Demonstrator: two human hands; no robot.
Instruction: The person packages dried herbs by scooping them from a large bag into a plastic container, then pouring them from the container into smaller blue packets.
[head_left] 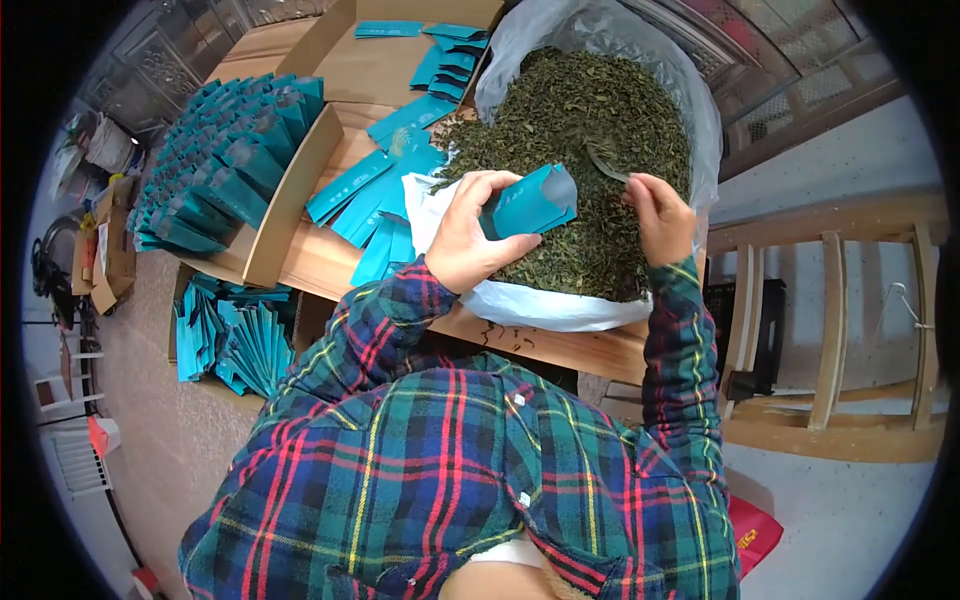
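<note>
Teal pouch [528,203] is pinched in the left hand [468,232], fingers curled around its lower end, mouth popped open and tipped toward the right. It's held right over the big heap of dried tea leaves [580,130], which sits in a clear plastic bag [600,30] with its rim rolled down, at the right end of the wooden surface [560,345]. Right hand [660,215] has its grip pressed closed on the handle of a small scoop [605,160], and the scoop's bowl lies on the leaves just beside the pouch mouth. Can't tell if there's anything in the scoop, it blends into the tea.

Loose flat pouches [375,195] are fanned out across the middle of the surface, just left of the bag. A cardboard tray [285,205] at the left edge is packed with upright pouches in rows, and another open carton [375,55] at the far edge has a few more in it. Below the near left edge, on the floor, there's another bunch of pouches [235,345] standing in a box. Plaid shirt sleeves on both arms.
</note>
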